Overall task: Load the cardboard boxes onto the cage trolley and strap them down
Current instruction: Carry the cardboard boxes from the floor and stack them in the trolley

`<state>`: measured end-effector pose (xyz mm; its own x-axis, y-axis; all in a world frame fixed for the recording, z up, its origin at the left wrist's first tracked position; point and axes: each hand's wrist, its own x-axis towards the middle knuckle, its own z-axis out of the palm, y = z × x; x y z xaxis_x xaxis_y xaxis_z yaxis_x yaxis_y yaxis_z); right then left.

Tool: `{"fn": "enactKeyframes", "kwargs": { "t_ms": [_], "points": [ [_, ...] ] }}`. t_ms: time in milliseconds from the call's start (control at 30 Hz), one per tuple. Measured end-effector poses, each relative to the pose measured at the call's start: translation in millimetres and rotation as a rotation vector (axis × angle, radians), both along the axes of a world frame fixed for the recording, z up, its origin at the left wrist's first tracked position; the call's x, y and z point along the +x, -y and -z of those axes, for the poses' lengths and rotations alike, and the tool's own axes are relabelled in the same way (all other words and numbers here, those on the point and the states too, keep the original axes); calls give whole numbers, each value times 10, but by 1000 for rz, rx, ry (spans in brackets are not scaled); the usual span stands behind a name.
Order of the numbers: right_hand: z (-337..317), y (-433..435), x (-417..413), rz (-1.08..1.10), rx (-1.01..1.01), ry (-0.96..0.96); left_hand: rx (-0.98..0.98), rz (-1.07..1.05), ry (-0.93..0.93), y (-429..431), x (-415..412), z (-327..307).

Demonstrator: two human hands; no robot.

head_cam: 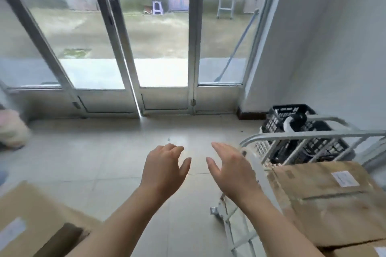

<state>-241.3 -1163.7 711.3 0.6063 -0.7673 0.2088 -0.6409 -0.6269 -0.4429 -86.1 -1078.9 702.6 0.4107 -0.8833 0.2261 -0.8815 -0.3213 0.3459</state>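
Note:
A grey metal cage trolley point(296, 134) stands at the right. A cardboard box point(325, 200) with a white label lies inside it, on top of another box point(359, 250) at the bottom right corner. One more cardboard box point(31, 221) with a label sits on the floor at the lower left. My left hand point(165, 170) and my right hand point(231, 170) hover over the tiled floor in the middle, fingers apart, holding nothing. My right hand is just left of the trolley's rail. No strap shows.
A black plastic crate point(292, 110) sits behind the trolley by the white wall. Glass doors point(133, 48) with metal frames close off the far side. A pale bundle point(12, 129) lies at the left edge. Tiled floor point(104, 152) stretches between the boxes.

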Motion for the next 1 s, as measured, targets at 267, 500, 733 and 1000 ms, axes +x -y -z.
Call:
{"fn": "enactKeyframes", "kwargs": {
  "t_ms": [267, 500, 733, 1000],
  "points": [
    [127, -220, 1479, -380, 36, -67, 37, -445, -91, -845, 1014, 178],
    [321, -402, 2562, -716, 54, -107, 112, -854, -169, -1494, 1482, 350],
    [607, -887, 3235, -995, 67, -166, 141, -1188, -266, -2106, 1472, 640],
    [1020, -1568, 3858, -1124, 158, -249, 166, -1438, -344, -2979, 1739, 1118]
  ]
}}
